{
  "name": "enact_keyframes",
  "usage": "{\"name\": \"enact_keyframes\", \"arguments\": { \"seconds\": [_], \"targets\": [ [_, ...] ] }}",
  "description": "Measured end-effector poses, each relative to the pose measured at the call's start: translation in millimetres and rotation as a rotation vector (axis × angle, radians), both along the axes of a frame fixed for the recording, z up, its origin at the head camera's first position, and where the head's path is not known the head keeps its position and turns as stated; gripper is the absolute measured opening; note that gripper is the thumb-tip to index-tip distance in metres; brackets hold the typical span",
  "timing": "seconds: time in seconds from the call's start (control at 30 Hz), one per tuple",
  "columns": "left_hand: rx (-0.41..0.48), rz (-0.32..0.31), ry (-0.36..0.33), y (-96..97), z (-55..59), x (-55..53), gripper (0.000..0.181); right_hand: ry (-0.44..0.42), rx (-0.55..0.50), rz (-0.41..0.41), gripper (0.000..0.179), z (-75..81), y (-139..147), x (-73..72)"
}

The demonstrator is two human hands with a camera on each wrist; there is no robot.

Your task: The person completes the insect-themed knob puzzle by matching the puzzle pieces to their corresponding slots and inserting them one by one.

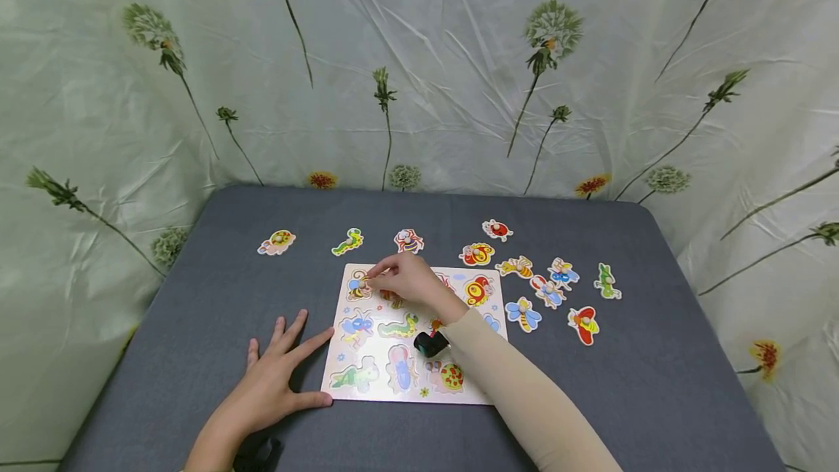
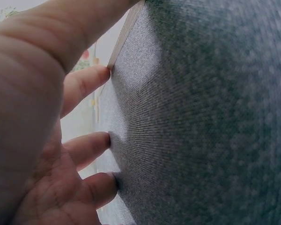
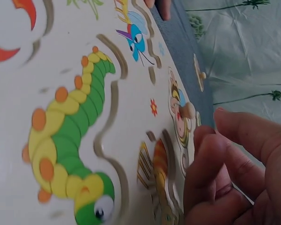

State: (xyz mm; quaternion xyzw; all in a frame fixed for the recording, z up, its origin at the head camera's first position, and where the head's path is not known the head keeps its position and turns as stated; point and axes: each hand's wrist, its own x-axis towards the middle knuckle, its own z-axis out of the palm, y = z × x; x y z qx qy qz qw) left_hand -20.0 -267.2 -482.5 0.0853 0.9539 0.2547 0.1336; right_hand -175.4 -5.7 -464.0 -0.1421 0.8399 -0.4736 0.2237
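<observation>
A white wooden puzzle board (image 1: 387,383) with insect-shaped recesses lies on the table. My left hand (image 1: 270,377) is spread at its left side, thumb and index fingertips at the board's edge, the other fingers on the cloth. At the board's far left corner is my right hand (image 1: 409,282), beside a bee piece (image 1: 357,286). In the right wrist view, the bee's wooden peg (image 3: 187,110) stands just apart from the loosely bent fingers (image 3: 243,129), which hold nothing. A green caterpillar picture (image 3: 68,129) shows in a recess nearby.
Loose pieces lie beyond the board: a pink-and-yellow bug (image 1: 277,242), a caterpillar (image 1: 347,241), a spider (image 1: 408,240) and a ladybird (image 1: 497,229). Several more are to the right, among them a dragonfly (image 1: 523,314) and a red-winged insect (image 1: 583,325). A patterned curtain (image 1: 459,93) hangs behind the table.
</observation>
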Motion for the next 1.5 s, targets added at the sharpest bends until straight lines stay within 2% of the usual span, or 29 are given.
{"name": "enact_keyframes", "arguments": {
  "seconds": [0.2,0.63,1.03,1.5],
  "targets": [
    [0.003,0.002,-0.005,-0.2,-1.5,0.3,0.107,-0.047,-0.032,-0.021,0.023,2.0,11.8,-2.9],
    [0.011,0.011,0.0,0.2,-3.0,0.3,0.108,-0.085,-0.085,-0.034,0.027,1.4,37.3,-9.2],
    [0.015,0.007,0.017,0.1,-3.4,1.2,0.107,-0.039,-0.104,-0.034,0.029,5.9,55.7,-9.8],
    [0.013,0.007,0.02,-0.6,-3.7,1.1,0.107,-0.059,-0.134,-0.058,0.032,6.8,80.3,-15.8]
  ]
}}
